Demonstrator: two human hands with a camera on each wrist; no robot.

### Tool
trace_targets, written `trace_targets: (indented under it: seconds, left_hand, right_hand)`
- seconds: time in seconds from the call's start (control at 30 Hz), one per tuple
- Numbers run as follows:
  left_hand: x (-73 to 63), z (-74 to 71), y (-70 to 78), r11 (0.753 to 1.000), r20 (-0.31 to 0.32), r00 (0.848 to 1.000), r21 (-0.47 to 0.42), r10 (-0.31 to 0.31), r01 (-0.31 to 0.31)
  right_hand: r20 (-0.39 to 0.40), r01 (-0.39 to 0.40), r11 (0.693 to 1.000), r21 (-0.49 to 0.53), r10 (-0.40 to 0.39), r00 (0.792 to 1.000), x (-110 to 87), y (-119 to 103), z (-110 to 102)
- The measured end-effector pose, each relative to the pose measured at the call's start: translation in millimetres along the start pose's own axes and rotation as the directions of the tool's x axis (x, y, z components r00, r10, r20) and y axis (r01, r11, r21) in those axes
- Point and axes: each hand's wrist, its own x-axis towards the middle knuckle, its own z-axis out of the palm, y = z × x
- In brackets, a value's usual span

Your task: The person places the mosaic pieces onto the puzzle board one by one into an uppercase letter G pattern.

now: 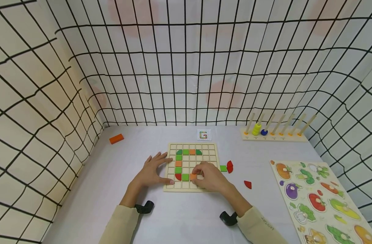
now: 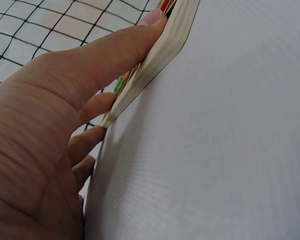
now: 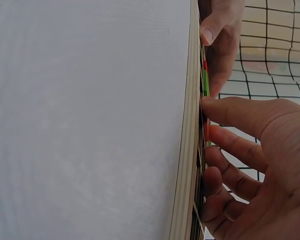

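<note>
Just below the frame's centre in the head view, we see a square pale wooden grid board (image 1: 208, 152). The left hand (image 1: 150, 172) is spread wide, thumb touching its left edge; the right hand (image 1: 212, 177) pinches a flat orange square tile (image 1: 192, 176) (a flat green square tile (image 1: 185, 177) sits just left).

Behind a vegetable puzzle (image 1: 324, 218) sits a pegged stand (image 1: 291, 138), backed by black netting (image 1: 186, 52).

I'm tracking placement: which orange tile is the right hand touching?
The bottom-row orange tile on the board, touched by the right hand; the left-column orange tile and top-row orange tile are untouched.
</note>
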Motion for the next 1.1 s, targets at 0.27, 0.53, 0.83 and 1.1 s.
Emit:
trace_targets:
  seconds: [0.27,0.53,0.83,1.1]
  left_hand:
    - [0.2,-0.7,1.7,1.000,0.000,1.000,0.001,-0.005,0.005]
    - [0.2,0.5,0.9,1.000,0.000,1.000,-0.013,0.000,0.000]
    - [0.1,0.7,-0.5,1.000,0.002,1.000,-0.028,-0.009,0.009]
    - [0.0,1.3,-2.1,1.000,-0.008,1.000,-0.005,0.006,-0.006]
  right_hand:
    - [0.001,-0.001,1.000,0.020,0.001,1.000,-1.4,0,-1]
    - [-0.003,-0.015,0.996,0.089,0.016,1.000,-4.0,5,-5]
    - [-0.045,-0.074,0.988,0.133,0.081,0.996,-6.1,15,-21]
    - [-0.078,-0.075,0.988,0.133,0.086,0.993,-14.3,35,-37]
